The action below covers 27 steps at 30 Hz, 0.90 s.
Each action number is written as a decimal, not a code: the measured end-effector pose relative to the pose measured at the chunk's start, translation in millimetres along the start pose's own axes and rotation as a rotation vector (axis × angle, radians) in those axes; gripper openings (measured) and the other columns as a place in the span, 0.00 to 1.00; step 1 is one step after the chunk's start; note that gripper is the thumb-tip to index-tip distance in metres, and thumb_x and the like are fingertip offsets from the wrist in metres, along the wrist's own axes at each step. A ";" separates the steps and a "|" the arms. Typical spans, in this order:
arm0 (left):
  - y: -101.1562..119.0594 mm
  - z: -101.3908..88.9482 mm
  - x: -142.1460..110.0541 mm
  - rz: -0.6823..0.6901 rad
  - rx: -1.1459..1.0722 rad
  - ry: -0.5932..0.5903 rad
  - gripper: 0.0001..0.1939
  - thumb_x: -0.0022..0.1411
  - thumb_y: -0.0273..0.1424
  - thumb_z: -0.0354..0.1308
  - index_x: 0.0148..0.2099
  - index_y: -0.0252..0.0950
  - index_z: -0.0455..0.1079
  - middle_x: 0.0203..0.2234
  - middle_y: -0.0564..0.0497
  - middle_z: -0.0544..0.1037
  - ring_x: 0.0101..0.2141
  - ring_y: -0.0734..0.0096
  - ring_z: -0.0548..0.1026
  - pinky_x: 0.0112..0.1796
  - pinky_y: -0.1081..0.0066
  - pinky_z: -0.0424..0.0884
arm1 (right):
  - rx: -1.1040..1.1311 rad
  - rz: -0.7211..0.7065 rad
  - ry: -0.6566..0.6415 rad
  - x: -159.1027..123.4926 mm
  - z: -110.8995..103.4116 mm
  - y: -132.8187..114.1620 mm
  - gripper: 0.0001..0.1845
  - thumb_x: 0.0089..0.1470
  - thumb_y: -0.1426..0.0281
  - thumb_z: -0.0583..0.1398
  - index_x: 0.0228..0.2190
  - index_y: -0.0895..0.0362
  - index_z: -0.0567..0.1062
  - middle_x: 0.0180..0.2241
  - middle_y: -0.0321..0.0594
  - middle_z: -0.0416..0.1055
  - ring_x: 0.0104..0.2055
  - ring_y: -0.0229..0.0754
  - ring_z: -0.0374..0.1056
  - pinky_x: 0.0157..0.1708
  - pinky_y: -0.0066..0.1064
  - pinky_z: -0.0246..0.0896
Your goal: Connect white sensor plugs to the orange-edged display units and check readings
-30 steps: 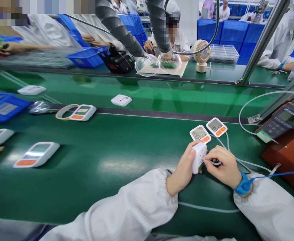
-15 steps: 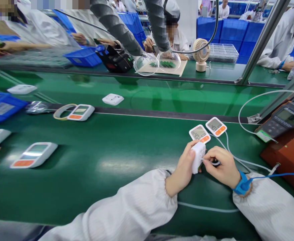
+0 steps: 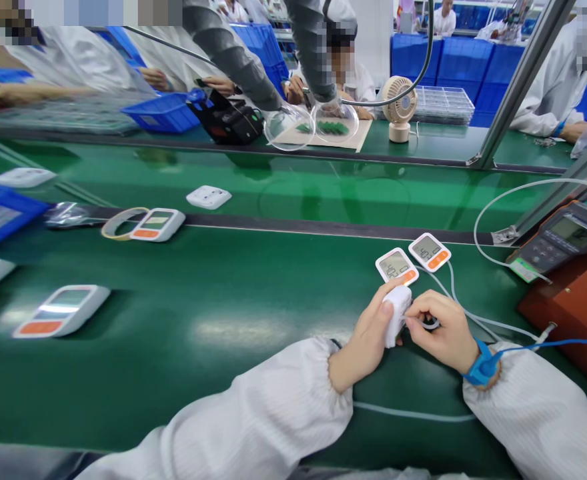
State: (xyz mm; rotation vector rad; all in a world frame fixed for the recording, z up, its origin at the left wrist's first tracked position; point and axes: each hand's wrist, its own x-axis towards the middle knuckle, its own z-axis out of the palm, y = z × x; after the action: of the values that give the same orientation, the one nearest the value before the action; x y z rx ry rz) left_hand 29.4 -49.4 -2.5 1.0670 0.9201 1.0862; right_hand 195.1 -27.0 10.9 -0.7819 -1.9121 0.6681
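Observation:
My left hand (image 3: 366, 343) is closed around a white blood pressure monitor (image 3: 397, 313), held on edge above the green bench. At its side my right hand (image 3: 438, 330), wearing a blue wrist strap (image 3: 484, 365), pinches the end of a thin grey air tube (image 3: 429, 325). My fingers hide whether the tube end is inside the monitor. Just beyond my hands lie a monitor with an orange button (image 3: 396, 265) and another such monitor (image 3: 429, 251), both with lit digits and tubes behind them.
A handheld meter (image 3: 561, 240) rests on an orange-brown box (image 3: 573, 300) at right. Another monitor (image 3: 63, 311) and a monitor with a yellowish loop (image 3: 157, 225) lie left. Past them runs a green belt carrying a white casing (image 3: 208, 197). Co-workers sit opposite, behind extraction hoses (image 3: 233, 53).
The white casings on the belt have slid left. My left hand has turned the held monitor slightly, so less of its holed face shows. My right hand stays at its side.

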 end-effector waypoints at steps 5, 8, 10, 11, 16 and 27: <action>3.3 1.1 0.4 0.027 0.056 0.007 0.37 0.65 0.59 0.47 0.64 0.38 0.63 0.49 0.40 0.73 0.29 0.69 0.70 0.25 0.71 0.71 | 0.010 0.001 -0.012 0.8 0.2 -0.6 0.07 0.59 0.75 0.59 0.29 0.54 0.72 0.29 0.36 0.72 0.28 0.37 0.66 0.29 0.29 0.63; 5.3 1.0 0.2 0.039 0.089 0.008 0.37 0.65 0.59 0.48 0.63 0.38 0.66 0.51 0.39 0.73 0.33 0.65 0.72 0.27 0.69 0.72 | 0.020 0.004 -0.019 0.5 0.2 -0.9 0.07 0.58 0.76 0.59 0.29 0.54 0.71 0.28 0.35 0.70 0.27 0.37 0.65 0.29 0.28 0.62; 6.3 0.9 0.2 0.045 0.096 0.011 0.36 0.65 0.59 0.48 0.62 0.38 0.67 0.53 0.39 0.73 0.36 0.61 0.73 0.29 0.67 0.74 | 0.026 0.005 -0.026 0.3 0.1 -1.0 0.06 0.58 0.76 0.59 0.29 0.54 0.71 0.28 0.34 0.70 0.27 0.37 0.65 0.29 0.28 0.62; 6.6 0.9 0.3 0.046 0.100 0.012 0.37 0.65 0.59 0.48 0.62 0.37 0.67 0.53 0.39 0.73 0.38 0.60 0.74 0.30 0.67 0.74 | 0.029 0.006 -0.029 0.2 0.0 -1.1 0.06 0.58 0.76 0.59 0.29 0.54 0.71 0.28 0.34 0.69 0.27 0.37 0.65 0.29 0.28 0.62; 6.6 0.7 0.7 0.062 0.134 0.016 0.37 0.65 0.59 0.47 0.62 0.36 0.67 0.55 0.39 0.72 0.42 0.56 0.74 0.34 0.65 0.76 | 0.034 0.010 -0.039 0.7 0.3 -2.1 0.07 0.57 0.76 0.58 0.29 0.54 0.71 0.27 0.35 0.69 0.28 0.37 0.65 0.29 0.29 0.61; 4.3 -0.8 1.5 0.100 0.200 0.018 0.37 0.68 0.56 0.44 0.63 0.33 0.66 0.59 0.37 0.69 0.52 0.54 0.72 0.53 0.59 0.71 | 0.015 -0.018 -0.051 -0.4 1.8 -1.7 0.08 0.59 0.75 0.58 0.28 0.55 0.70 0.26 0.34 0.69 0.27 0.37 0.65 0.28 0.29 0.59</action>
State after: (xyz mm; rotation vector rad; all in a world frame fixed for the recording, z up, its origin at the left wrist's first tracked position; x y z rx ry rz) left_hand 28.1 -47.3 1.4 1.2812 1.0144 1.1033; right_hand 193.2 -28.6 11.2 -0.7438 -1.9557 0.6959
